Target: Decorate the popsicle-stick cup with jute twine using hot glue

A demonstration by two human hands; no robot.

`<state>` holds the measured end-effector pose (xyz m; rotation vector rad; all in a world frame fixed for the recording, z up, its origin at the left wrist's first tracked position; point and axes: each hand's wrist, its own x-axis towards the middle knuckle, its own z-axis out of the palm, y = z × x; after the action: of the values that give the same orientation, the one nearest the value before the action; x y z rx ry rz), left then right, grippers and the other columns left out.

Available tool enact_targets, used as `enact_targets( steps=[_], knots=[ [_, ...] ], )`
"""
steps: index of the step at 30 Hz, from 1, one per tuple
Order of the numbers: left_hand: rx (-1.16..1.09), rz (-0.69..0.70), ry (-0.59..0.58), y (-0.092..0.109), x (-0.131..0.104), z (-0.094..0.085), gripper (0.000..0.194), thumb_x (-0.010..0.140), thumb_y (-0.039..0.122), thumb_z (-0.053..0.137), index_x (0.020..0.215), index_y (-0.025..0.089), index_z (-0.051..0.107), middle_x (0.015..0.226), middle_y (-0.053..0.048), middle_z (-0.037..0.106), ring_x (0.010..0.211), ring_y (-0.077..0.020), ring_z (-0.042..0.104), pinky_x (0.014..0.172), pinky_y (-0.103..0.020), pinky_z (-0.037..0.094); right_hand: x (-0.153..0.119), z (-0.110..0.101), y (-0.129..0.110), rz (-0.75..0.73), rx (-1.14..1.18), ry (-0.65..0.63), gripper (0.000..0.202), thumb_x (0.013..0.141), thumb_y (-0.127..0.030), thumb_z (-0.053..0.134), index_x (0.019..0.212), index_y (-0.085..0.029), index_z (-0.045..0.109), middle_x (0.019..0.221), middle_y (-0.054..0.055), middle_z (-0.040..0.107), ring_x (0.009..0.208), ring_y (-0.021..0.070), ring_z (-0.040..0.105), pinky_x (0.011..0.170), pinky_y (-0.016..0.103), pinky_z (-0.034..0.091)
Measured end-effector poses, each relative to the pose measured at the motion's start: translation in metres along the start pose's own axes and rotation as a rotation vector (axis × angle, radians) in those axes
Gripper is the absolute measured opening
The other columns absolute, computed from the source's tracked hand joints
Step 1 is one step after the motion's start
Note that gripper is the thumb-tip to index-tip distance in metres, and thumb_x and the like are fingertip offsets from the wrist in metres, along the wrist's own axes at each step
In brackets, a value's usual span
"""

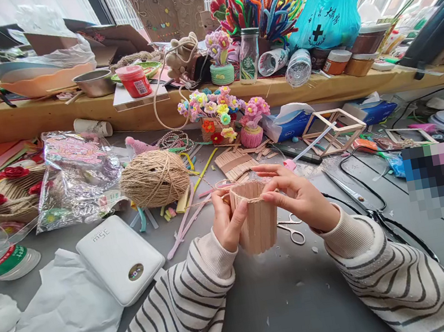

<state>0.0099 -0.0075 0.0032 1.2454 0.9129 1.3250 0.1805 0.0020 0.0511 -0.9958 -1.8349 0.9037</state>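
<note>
A round cup of upright wooden sticks (258, 225) is held above the grey table between both hands. Thin twine runs around its upper edge. My left hand (228, 223) grips the cup's left side, thumb on the front near the rim. On the right, my right hand (295, 193) pinches the twine at the rim between thumb and fingers. A big ball of twine (154, 179) sits to the left of the cup, and a loose strand lies between them. Behind the cup is a pile of flat wooden sticks (235, 164).
Small scissors (297, 236) lie just right of the cup, with large black-handled scissors (374, 213) beyond. A white power bank (120, 260) rests on the left near white tissue (68, 302). Crafted flowers (216, 111) and a wooden stick frame (334, 132) stand behind.
</note>
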Motion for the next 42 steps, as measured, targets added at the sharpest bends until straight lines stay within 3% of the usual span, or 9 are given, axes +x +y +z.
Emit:
enact_targets(
  steps=[11,15,19,25,29,36,42],
  knots=[
    [-0.003,-0.015,-0.029,-0.004,0.000,-0.002,0.059,0.072,0.062,0.061,0.107,0.020,0.036,0.108,-0.011,0.059,0.102,-0.0261,0.059,0.091,-0.043,0.042,-0.001,0.005,0.001,0.010,0.031,0.049,0.025,0.081,-0.043,0.060,0.071,-0.021,0.064,0.125,0.009,0.056,0.121,0.0235,0.049,0.103,0.045,0.038],
    [0.096,-0.048,-0.037,-0.004,0.000,-0.004,0.069,0.065,0.054,0.071,0.111,0.020,0.033,0.111,-0.013,0.058,0.104,-0.0293,0.059,0.092,-0.046,0.043,0.000,0.006,0.002,-0.011,0.002,0.073,0.024,0.082,-0.042,0.060,0.072,-0.021,0.065,0.123,0.010,0.058,0.121,0.0238,0.050,0.103,0.046,0.038],
    [0.146,-0.071,-0.046,-0.002,0.000,-0.004,0.067,0.066,0.048,0.072,0.112,0.020,0.032,0.115,-0.013,0.056,0.107,-0.0299,0.057,0.095,-0.048,0.041,0.001,0.004,0.004,-0.088,-0.099,0.112,0.018,0.081,-0.038,0.062,0.076,-0.022,0.067,0.123,0.010,0.058,0.119,0.0241,0.052,0.102,0.045,0.040],
    [0.038,-0.077,0.031,0.001,-0.004,0.007,0.070,0.065,0.055,0.069,0.115,0.020,0.035,0.118,-0.014,0.056,0.107,-0.0303,0.058,0.095,-0.048,0.041,0.000,0.002,0.004,-0.241,-0.221,0.189,0.009,0.081,-0.031,0.064,0.079,-0.022,0.068,0.118,0.009,0.060,0.116,0.0236,0.054,0.097,0.043,0.045],
    [-0.037,-0.119,0.041,0.002,-0.006,0.011,0.072,0.063,0.057,0.071,0.114,0.019,0.038,0.118,-0.014,0.057,0.108,-0.0295,0.057,0.096,-0.045,0.041,-0.001,0.005,0.004,-0.261,-0.235,0.223,0.010,0.082,-0.029,0.062,0.077,-0.022,0.068,0.117,0.009,0.060,0.114,0.0242,0.054,0.092,0.043,0.048],
    [-0.155,-0.207,0.054,0.001,-0.007,0.015,0.075,0.062,0.055,0.073,0.117,0.018,0.037,0.104,-0.011,0.066,0.092,-0.0261,0.065,0.083,-0.040,0.049,-0.003,0.010,0.008,-0.313,-0.247,0.341,0.008,0.081,-0.025,0.063,0.079,-0.024,0.071,0.110,0.008,0.064,0.102,0.0222,0.059,0.087,0.041,0.052],
    [-0.105,-0.209,0.107,-0.001,-0.008,0.015,0.084,0.063,0.056,0.072,0.126,0.017,0.030,0.110,-0.013,0.063,0.100,-0.0271,0.062,0.091,-0.042,0.045,-0.003,0.014,0.012,-0.284,-0.190,0.365,0.010,0.083,-0.027,0.061,0.081,-0.025,0.071,0.106,0.007,0.066,0.093,0.0192,0.063,0.083,0.038,0.054]
  ],
)
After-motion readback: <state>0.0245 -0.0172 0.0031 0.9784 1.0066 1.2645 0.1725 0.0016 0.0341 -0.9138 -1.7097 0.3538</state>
